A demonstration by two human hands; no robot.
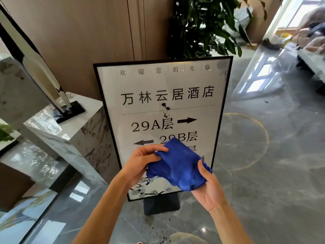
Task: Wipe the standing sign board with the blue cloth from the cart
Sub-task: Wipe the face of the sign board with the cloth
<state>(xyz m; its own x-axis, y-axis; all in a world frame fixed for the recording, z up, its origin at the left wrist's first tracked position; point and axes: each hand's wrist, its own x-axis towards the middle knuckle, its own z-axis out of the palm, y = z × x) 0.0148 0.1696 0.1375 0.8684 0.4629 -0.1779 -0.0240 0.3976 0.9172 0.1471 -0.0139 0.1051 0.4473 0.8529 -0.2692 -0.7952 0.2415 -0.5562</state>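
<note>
The standing sign board [163,85] is a black-framed white panel with black characters and arrows, upright on a dark base on the floor right in front of me. A black smear marks its middle, just under the big title line. I hold the blue cloth [177,166] bunched in front of the board's lower half, apart from the glass. My left hand [142,164] pinches the cloth's upper left edge. My right hand [207,187] cups it from below on the right. The cloth hides part of the lower text.
A marble plinth [58,131] carrying a black-and-white sculpture [40,67] stands close on the sign's left. A large potted plant [202,27] rises behind the sign. Glossy grey floor [263,155] stretches to the right. Small dark spots dot the floor near the sign's base.
</note>
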